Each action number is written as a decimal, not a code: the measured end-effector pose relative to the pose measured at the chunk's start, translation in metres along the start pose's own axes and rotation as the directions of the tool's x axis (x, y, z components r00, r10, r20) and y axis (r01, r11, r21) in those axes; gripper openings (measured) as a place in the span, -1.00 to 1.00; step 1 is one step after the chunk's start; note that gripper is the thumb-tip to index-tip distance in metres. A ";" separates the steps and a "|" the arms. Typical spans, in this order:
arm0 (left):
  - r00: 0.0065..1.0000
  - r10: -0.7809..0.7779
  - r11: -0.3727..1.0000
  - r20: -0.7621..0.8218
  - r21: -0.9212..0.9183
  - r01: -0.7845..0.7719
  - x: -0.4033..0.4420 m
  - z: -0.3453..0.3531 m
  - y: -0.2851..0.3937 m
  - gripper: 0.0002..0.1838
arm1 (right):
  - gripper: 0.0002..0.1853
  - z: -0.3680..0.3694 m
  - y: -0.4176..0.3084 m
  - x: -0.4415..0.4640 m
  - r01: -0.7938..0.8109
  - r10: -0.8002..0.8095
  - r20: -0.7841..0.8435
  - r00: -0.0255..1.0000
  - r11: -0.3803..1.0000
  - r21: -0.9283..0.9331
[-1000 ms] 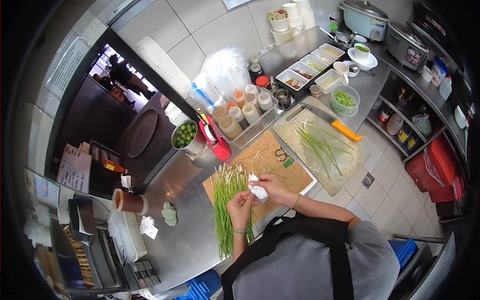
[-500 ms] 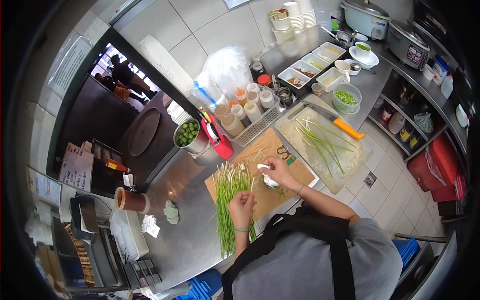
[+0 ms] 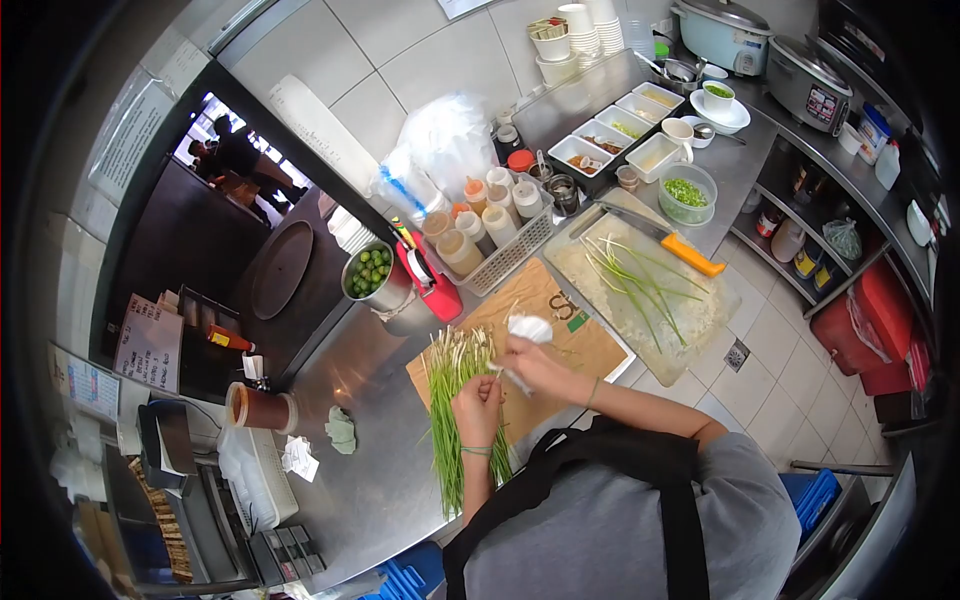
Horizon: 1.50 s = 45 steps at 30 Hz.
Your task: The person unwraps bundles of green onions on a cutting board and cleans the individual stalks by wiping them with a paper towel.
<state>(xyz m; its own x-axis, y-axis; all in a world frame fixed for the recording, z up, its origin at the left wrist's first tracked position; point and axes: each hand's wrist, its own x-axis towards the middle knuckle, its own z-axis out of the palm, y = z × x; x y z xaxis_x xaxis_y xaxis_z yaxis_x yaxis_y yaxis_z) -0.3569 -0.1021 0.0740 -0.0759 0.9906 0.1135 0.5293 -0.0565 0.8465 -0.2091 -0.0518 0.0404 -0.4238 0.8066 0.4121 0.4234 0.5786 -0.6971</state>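
My left hand (image 3: 477, 408) is closed in a pinch on a spring onion, its pale end pointing up toward my other hand; most of the stalk is hidden. Close by on the right, my right hand (image 3: 537, 368) grips a crumpled white paper towel (image 3: 530, 328), part of which pokes out above the fingers. Under and beside my left hand lies a thick bunch of spring onions (image 3: 453, 400), white root ends away from me. The bunch rests on a brown paper bag (image 3: 540, 405) spread over the steel counter.
Several loose spring onions (image 3: 640, 275) and an orange-handled knife (image 3: 692, 255) lie on the cutting board (image 3: 700, 320) at right. Behind stand a basket of squeeze bottles (image 3: 510, 245), a pot of green limes (image 3: 370, 275) and a tub of chopped greens (image 3: 687, 200).
My right hand has moved left and down with the paper towel, to beside my left hand. My left hand has shifted slightly left. The view has moved a little.
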 end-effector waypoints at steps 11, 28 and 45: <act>0.993 -0.059 0.998 0.098 0.029 0.057 0.002 -0.003 -0.003 -0.91 | -0.79 -0.020 -0.016 0.003 0.148 -0.151 0.119 0.981 0.989 0.027; 0.984 -0.128 0.990 0.122 -0.038 0.134 -0.003 -0.013 -0.023 -0.92 | -0.67 -0.018 0.026 0.023 0.031 -0.021 0.114 0.993 0.996 -0.084; 0.990 -0.133 0.842 0.049 -0.521 0.139 0.018 -0.002 0.002 -0.86 | -0.85 -0.043 0.019 0.016 -0.219 0.219 0.019 0.975 0.961 0.166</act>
<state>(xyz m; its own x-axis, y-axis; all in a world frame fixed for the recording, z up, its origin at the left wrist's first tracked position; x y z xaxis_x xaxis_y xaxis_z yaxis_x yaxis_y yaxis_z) -0.3587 -0.0846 0.0788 -0.1041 0.9942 -0.0253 -0.0051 0.0249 0.9997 -0.1733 -0.0220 0.0589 -0.3355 0.9114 0.2382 0.3675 0.3594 -0.8578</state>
